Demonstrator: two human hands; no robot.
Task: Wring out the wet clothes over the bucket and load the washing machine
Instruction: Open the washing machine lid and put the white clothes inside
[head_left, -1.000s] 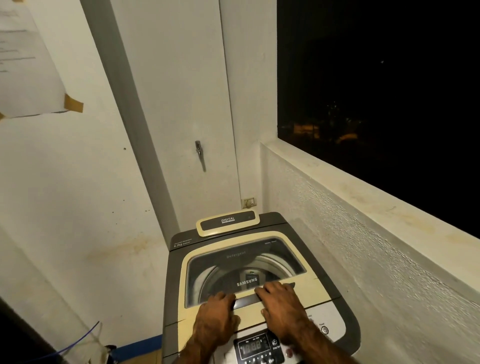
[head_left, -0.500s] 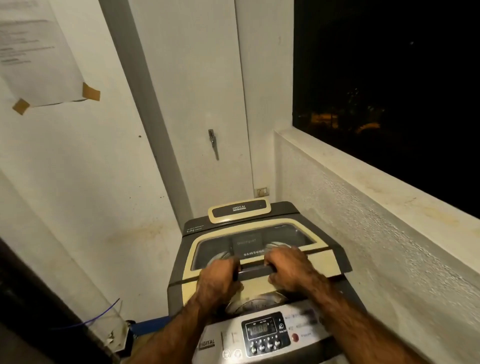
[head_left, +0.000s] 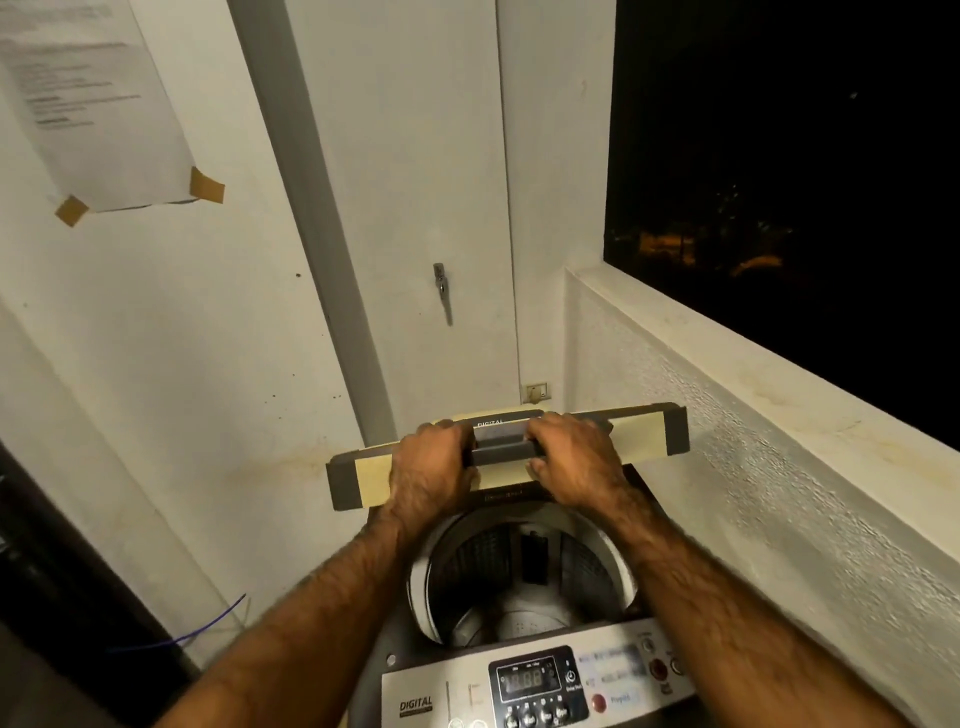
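- The washer (head_left: 431, 696) stands just below the hands. Its lid (head_left: 644, 434) is folded up edge-on, long axis running left to right, above the open drum (head_left: 519, 587).
- The left hand (head_left: 431, 467) and right hand (head_left: 574, 462) sit side by side, equally near, fingers curled round the lid's handle (head_left: 501, 453).
- No clothes or bucket in view.
- A second ago the lid lay flat and closed; now it is raised.

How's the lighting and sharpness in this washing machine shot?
Head view: dim, warm light; the grey-and-cream lid is fairly sharp; the silver control panel has smeared labels near the bottom edge; the dark window is almost black; the wide-angle lens bows the wall lines.
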